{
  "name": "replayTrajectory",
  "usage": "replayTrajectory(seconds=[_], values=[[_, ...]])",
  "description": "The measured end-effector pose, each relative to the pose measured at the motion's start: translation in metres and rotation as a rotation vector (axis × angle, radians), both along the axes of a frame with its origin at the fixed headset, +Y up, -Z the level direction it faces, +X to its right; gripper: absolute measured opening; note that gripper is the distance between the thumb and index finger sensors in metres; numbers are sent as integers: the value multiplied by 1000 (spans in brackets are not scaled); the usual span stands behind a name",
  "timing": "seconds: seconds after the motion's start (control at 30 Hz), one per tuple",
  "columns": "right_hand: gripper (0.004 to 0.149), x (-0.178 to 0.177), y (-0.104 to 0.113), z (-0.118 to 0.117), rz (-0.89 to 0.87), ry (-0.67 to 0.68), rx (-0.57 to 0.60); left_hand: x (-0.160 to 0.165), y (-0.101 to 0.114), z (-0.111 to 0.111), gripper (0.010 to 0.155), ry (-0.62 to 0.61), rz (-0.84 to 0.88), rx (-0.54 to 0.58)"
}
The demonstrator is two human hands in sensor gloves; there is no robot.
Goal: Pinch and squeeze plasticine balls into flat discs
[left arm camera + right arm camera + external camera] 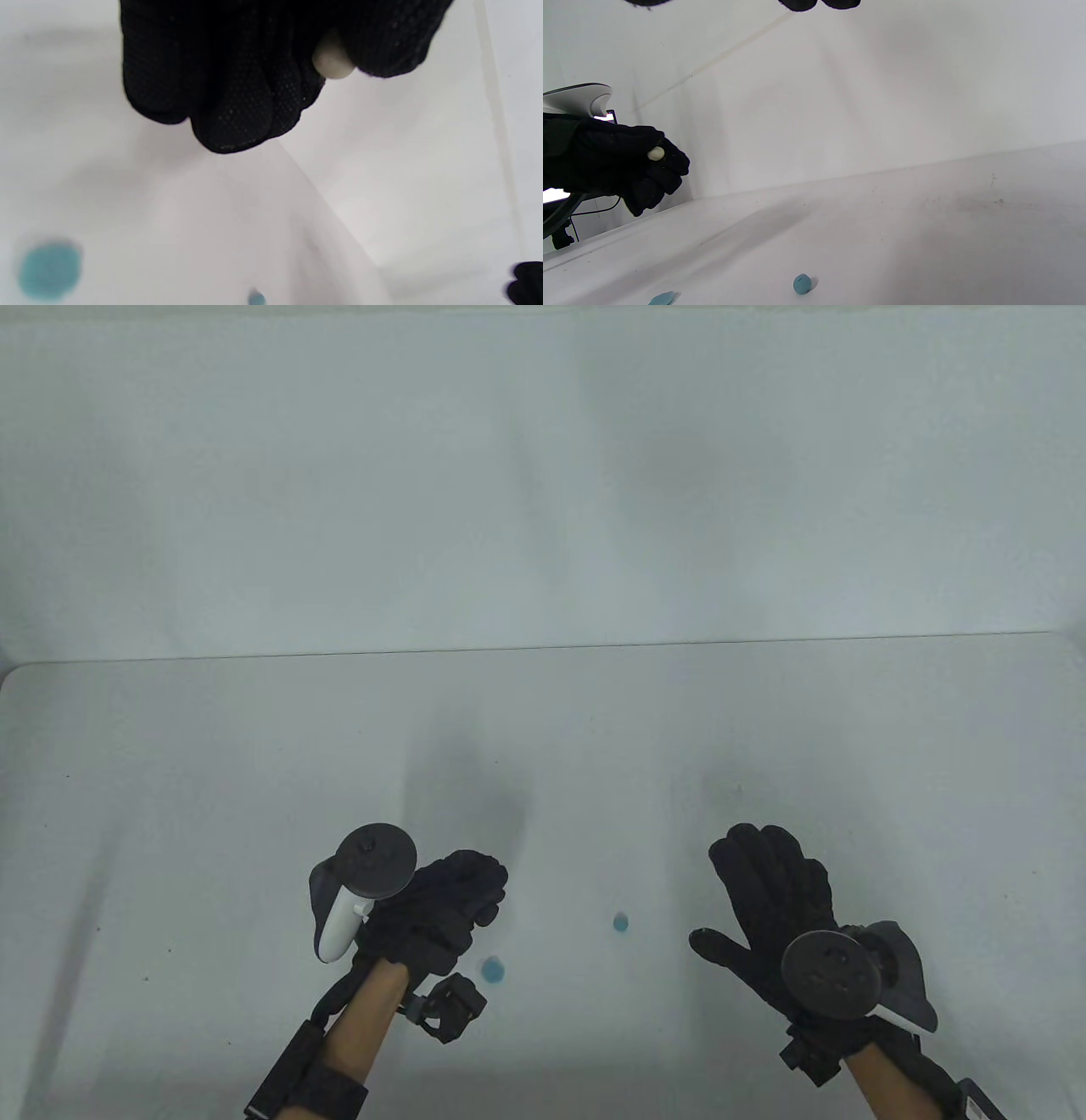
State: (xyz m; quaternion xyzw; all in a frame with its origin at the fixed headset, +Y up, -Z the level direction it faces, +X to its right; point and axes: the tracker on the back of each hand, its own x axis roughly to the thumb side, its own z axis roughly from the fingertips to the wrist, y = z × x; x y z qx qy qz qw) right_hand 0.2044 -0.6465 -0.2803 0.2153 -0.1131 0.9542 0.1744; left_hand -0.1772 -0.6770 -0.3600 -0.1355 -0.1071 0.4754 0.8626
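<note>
My left hand (462, 891) is raised above the table with its fingers curled and pinches a small white plasticine piece (333, 63), which also shows in the right wrist view (656, 153). A flat blue disc (493, 969) lies on the table just below that hand; it also shows in the left wrist view (50, 270) and in the right wrist view (662, 298). A blue plasticine ball (621, 922) sits on the table between the hands and shows in the right wrist view (802, 283). My right hand (768, 882) hovers open and empty, fingers spread, to the right of the ball.
The white table (212, 780) ends at a back edge against a white wall (543, 475). A few dark specks mark the table surface.
</note>
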Motion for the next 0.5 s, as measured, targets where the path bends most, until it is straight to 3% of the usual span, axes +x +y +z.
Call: replayTrajectory(seconds=[0.1, 0.3, 0.4, 0.5], values=[[85, 0, 0, -1, 1, -3, -5, 2, -11, 8, 50, -13, 179, -107], [85, 1, 0, -2, -1, -9, -13, 5, -34, 22, 47, -15, 382, -250], [85, 0, -2, -2, 8, -11, -21, 1, -45, 23, 46, 6, 387, -284], [85, 0, -2, -3, 10, -8, -30, -3, -47, 20, 46, 48, 324, -238]])
